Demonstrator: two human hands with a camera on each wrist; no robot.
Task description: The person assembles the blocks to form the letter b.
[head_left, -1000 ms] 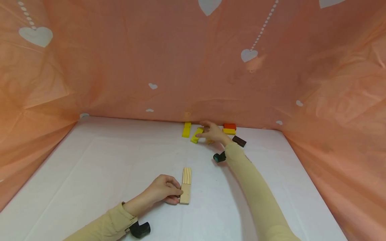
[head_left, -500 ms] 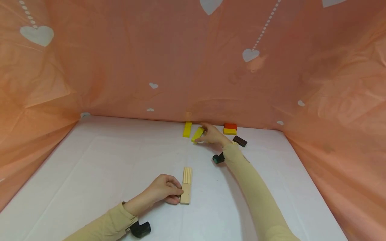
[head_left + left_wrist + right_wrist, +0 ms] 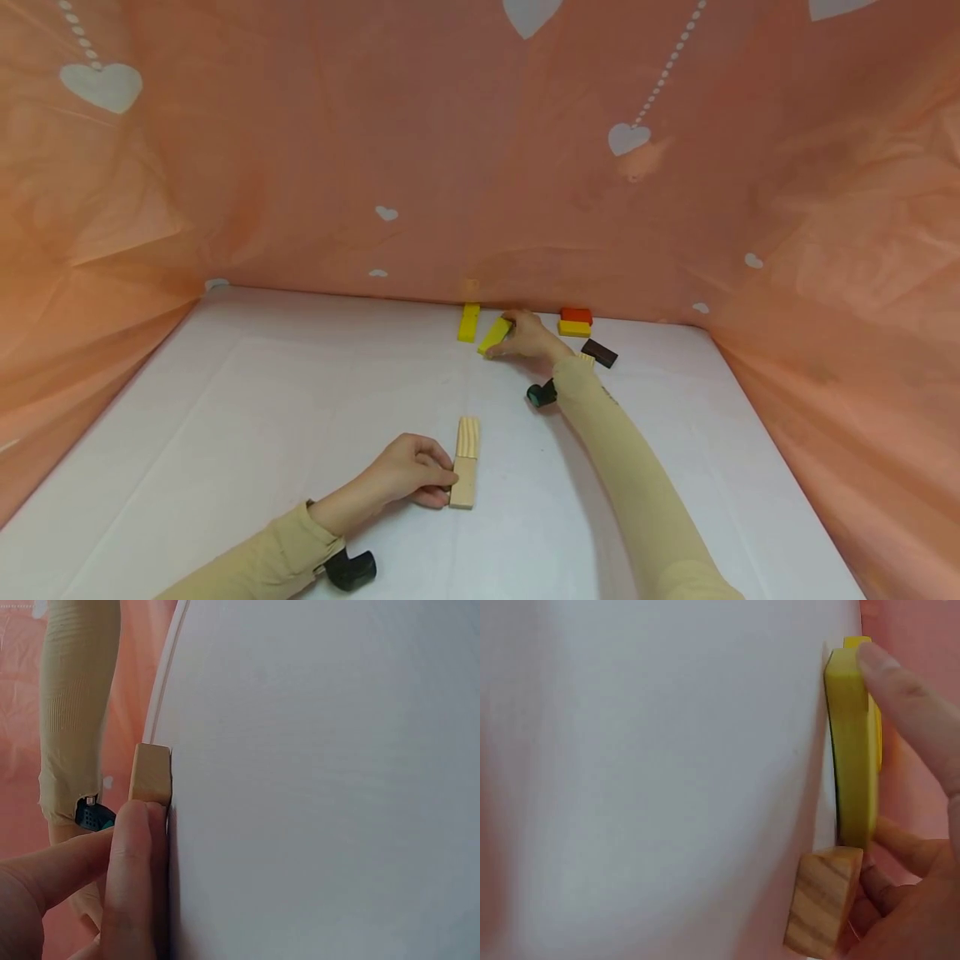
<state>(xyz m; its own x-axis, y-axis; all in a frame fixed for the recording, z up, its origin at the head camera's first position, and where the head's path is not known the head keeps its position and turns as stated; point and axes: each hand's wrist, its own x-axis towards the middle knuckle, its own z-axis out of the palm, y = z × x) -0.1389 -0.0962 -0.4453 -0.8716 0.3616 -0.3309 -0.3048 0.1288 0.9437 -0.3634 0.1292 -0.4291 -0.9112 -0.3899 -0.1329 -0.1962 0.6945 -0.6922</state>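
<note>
My right hand (image 3: 527,337) is at the back of the table, pinching a yellow-green wooden block (image 3: 494,335) lengthwise, a digit at each end. The right wrist view shows that yellow-green block (image 3: 850,750) close over the white surface, one fingertip on its upper end. In the foreground, the relaxed, bent fingers of my left hand (image 3: 408,473) touch the left edge of a plain wooden block (image 3: 462,485). A striped wooden block (image 3: 468,437) lies end to end with it. In the left wrist view, the fingers hide part of the plain block (image 3: 152,774).
Left of the right hand lies a yellow block (image 3: 468,323). To its right are a red block (image 3: 576,316), a second yellow block (image 3: 574,330) and a dark brown block (image 3: 600,353). A striped block (image 3: 823,900) sits beneath the right hand. A pink curtain (image 3: 420,167) borders the table.
My right hand has moved slightly nearer the yellow-green block, and its spread thumb and fingers have come onto the block's ends. The left hand keeps its place beside the plain block.
</note>
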